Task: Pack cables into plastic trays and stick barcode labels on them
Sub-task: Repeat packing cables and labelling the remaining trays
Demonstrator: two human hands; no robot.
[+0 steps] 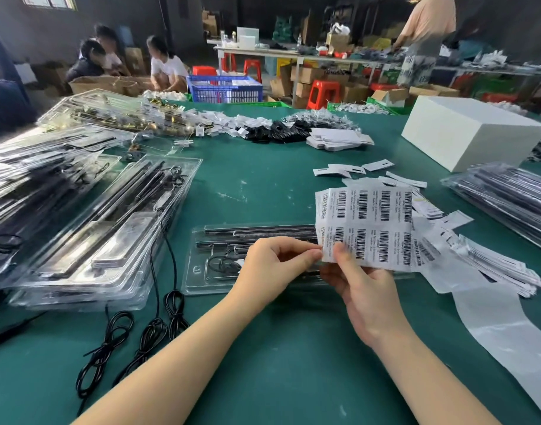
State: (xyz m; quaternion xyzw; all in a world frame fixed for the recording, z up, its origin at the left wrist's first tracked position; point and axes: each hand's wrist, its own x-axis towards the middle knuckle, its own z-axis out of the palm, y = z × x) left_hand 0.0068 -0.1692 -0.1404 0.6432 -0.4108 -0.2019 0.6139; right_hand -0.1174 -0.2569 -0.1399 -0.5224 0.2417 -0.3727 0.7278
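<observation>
A sheet of barcode labels point(367, 222) is held up over the green table. My right hand point(364, 289) grips its lower left part, thumb on the front. My left hand point(278, 259) pinches the sheet's lower left corner with thumb and fingertips. Under both hands lies a clear plastic tray point(201, 265) with black rods and a coiled cable inside, partly hidden by the hands and the sheet. Loose black cables point(152, 329) lie at the lower left.
Filled clear trays are stacked at the left point(103, 237) and at the right edge point(508, 197). Used label backing point(505, 332) trails at the right beside paper tags. A white box point(465, 133) stands at the back right. People work in the background.
</observation>
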